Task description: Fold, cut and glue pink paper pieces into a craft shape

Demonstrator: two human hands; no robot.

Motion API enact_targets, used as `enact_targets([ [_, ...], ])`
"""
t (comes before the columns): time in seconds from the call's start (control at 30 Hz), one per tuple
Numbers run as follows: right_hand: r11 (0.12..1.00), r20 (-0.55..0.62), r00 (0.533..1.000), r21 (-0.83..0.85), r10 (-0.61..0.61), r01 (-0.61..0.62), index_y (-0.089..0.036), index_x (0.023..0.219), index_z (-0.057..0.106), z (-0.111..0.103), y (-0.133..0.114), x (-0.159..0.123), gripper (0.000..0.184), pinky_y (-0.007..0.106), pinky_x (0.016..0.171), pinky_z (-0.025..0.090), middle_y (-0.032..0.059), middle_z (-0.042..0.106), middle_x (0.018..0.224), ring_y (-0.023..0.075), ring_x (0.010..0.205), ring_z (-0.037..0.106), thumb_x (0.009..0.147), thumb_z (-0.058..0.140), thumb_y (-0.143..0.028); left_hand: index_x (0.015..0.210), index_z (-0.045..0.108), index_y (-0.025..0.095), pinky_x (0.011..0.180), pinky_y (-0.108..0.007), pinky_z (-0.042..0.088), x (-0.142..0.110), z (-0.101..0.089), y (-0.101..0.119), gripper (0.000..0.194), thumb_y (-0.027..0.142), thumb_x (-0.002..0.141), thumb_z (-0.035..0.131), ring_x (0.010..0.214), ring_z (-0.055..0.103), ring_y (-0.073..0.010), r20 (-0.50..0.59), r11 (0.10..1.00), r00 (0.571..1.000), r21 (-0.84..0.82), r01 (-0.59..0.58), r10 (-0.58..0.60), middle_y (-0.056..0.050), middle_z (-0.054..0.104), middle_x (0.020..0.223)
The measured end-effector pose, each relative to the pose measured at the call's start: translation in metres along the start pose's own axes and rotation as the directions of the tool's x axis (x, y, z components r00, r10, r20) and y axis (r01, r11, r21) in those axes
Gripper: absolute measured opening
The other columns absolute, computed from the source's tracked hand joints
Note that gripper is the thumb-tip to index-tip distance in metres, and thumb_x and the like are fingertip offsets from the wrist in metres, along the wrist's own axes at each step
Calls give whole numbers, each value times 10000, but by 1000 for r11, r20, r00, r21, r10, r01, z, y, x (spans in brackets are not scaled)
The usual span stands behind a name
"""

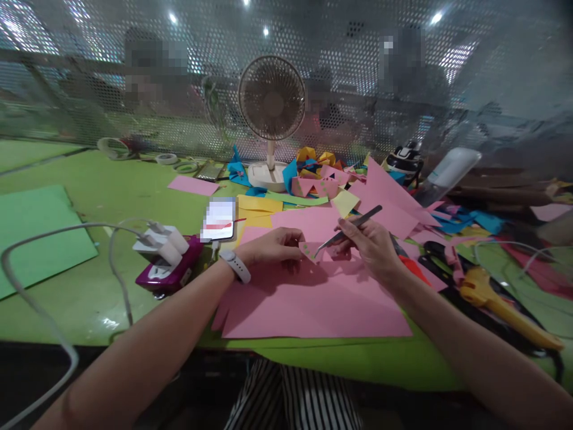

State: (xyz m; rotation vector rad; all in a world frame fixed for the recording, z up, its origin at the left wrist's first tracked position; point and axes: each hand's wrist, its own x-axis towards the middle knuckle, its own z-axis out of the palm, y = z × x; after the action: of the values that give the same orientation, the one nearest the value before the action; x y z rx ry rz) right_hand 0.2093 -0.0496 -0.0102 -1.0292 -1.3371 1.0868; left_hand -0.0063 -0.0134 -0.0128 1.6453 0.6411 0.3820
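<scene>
My left hand (273, 246) pinches a small pink paper piece (308, 251) dotted with tiny green bits, holding it just above a large pink sheet (313, 304). My right hand (371, 245) grips metal tweezers (351, 228); their tip touches the small paper piece near the green bits. A white watch band sits on my left wrist. Both hands hover close together over the middle of the green table (89, 197).
A small fan (271, 113) stands behind a heap of coloured paper scraps (331, 176). A phone (219, 220), a purple power block with white plugs (168, 263) and cables lie left. Scissors (441, 254) and a yellow-handled tool (501, 304) lie right. A mesh screen backs the table.
</scene>
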Motion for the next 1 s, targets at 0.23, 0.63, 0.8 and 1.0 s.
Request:
enact_targets([
  [0.23, 999, 66, 998, -52, 14, -10, -147, 800, 586, 3, -2, -3, 340, 170, 317, 454, 19, 660, 541, 129, 396, 605, 754, 631, -481, 740, 489, 153, 503, -232, 481, 2, 1, -6, 126, 196, 749, 607, 532, 626, -136, 53, 1000, 999, -18, -7, 7, -22, 650, 602],
  [0.63, 998, 68, 998, -66, 15, -10, -142, 802, 567, 3, -1, -3, 351, 167, 334, 457, 29, 676, 608, 112, 405, 601, 756, 628, -485, 762, 491, 149, 503, -235, 475, 2, 2, -7, 143, 216, 750, 617, 534, 617, -137, 70, 1000, 998, -28, -10, 12, -7, 630, 595],
  [0.8, 997, 64, 998, -73, -6, 10, -139, 789, 572, 3, 0, -2, 331, 174, 369, 478, 31, 676, 613, 104, 409, 599, 766, 626, -465, 765, 494, 146, 502, -234, 477, 3, 1, -7, 141, 218, 756, 615, 541, 622, -139, 67, 1000, 998, -15, -15, 16, -22, 645, 613],
  [1.0, 997, 70, 998, -77, 10, -4, -134, 798, 574, 3, 1, -2, 330, 166, 351, 461, 35, 679, 621, 97, 395, 585, 776, 619, -461, 765, 493, 147, 512, -240, 485, 2, 2, -4, 152, 219, 752, 626, 546, 627, -143, 60, 1000, 998, -20, -17, 18, -29, 655, 623],
])
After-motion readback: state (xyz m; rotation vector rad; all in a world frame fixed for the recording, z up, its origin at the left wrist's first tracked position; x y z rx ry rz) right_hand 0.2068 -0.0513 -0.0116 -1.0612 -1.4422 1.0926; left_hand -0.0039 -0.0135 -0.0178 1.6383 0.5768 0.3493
